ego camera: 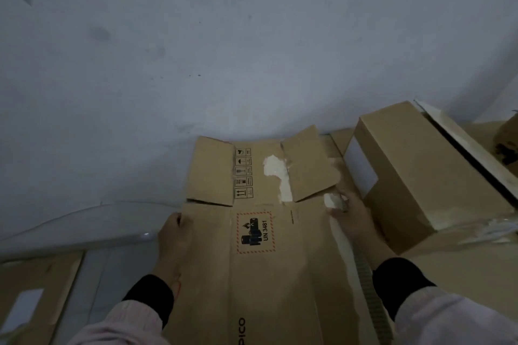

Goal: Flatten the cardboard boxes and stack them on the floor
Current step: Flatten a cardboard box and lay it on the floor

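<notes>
Here, the pale grey wall [196, 50] fills most of the view, scuffed with a few dark marks. Below it lies the flattened box [260, 246], stretched out on the floor and running from the person's body up to the foot of the wall. Its two end flaps point toward the wall, and its top face carries a red-bordered battery warning label [255, 232] reading UN 3481, a column of small handling symbols, and patches of torn white paper.

To the right stands an upright box [414, 173], not yet flattened, with a white label on its near end; its near corner sits just beside the person's right hand. At the lower left another piece of flat cardboard [33, 297] with a white label lies on the floor.

The left hand [173, 244] grips the flattened box's left edge, fingers curled down over it with the thumb on top. The right hand [353, 218] rests on the right edge, fingers closed around a bit of white torn paper or tape there. Both wrists show dark cuffs under light sleeves.
</notes>
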